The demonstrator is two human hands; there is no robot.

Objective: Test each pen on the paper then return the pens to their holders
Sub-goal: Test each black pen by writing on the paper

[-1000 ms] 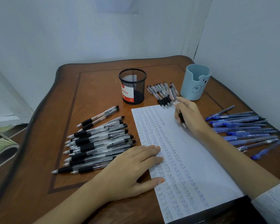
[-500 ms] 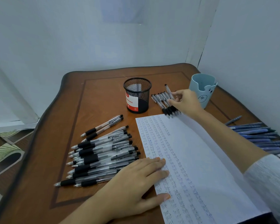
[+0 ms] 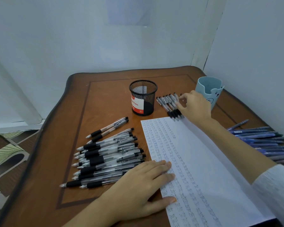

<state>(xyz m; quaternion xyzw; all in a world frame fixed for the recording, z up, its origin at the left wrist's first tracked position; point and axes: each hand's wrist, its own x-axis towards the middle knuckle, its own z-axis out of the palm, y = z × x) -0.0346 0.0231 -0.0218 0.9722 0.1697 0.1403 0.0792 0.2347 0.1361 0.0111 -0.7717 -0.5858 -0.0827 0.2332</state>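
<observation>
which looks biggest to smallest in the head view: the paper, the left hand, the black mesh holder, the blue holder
paper
left hand (near the camera, so it looks large)
black mesh holder and blue holder: alike, unranked; the right hand hides part of the blue one

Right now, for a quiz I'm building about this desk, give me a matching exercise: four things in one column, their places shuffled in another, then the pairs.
1 mesh cup
2 blue cup
3 blue pens
4 left hand

A flat on the left edge of the paper
B far right corner of the table
C lying right of the paper
D upright at mid-table, red-and-white label

Pairs: 1-D, 2-B, 3-C, 4-A
</observation>
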